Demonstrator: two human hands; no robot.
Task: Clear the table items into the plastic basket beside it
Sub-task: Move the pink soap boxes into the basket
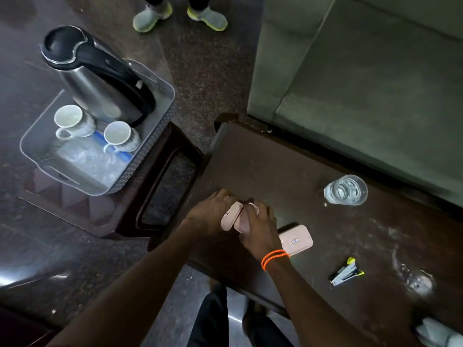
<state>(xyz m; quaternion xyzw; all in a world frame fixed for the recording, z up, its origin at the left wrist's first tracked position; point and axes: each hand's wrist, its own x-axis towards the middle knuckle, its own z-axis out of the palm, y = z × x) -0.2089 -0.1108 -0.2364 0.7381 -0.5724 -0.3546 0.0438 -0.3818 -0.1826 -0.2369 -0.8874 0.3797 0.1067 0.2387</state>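
Observation:
On the dark wooden table [275,166], near its left edge, my left hand [213,216] grips a pink case [229,216]. Right beside it my right hand [258,226] holds a second pink case [244,222]; the two cases touch. A third pink case [297,239] lies flat on the table behind my right wrist. A glass of water [347,190] stands further right, and a small stapler [347,272] lies near the front edge. The clear plastic basket [40,156] sits to the left on a low stool, holding a steel kettle [100,78] and two white mugs [72,121].
A green sofa [363,71] borders the table at the back right. Another person's feet in light shoes [180,16] stand at the top. A dark wooden stool [140,201] carries the basket. A second glass [421,281] stands at the table's right front.

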